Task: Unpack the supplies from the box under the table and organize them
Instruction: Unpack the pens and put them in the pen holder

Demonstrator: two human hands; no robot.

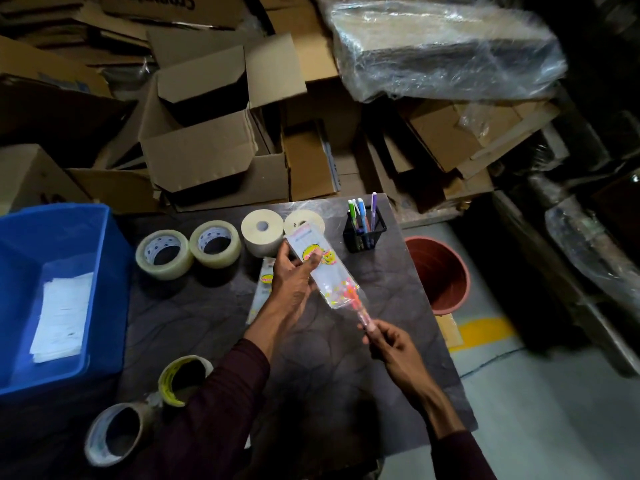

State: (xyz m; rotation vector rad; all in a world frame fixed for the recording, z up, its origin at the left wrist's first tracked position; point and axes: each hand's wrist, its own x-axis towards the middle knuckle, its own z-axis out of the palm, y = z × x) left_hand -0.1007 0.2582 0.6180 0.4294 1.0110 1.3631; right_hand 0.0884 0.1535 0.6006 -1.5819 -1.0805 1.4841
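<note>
left hand (292, 282) grips pen packet (320, 268) above table (207, 306) | right hand (391, 344) pinches pen (358, 306) at packet mouth, between hands | judgement: pull straight along packet, hold it steady, then pen holder (363, 233) beyond right hand

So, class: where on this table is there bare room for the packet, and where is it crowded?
Bare: the tabletop between the blue bin, the clear tape rolls and the yellow tape roll; also the strip from the pen holder down the right edge. Crowded: the back edge.
</note>
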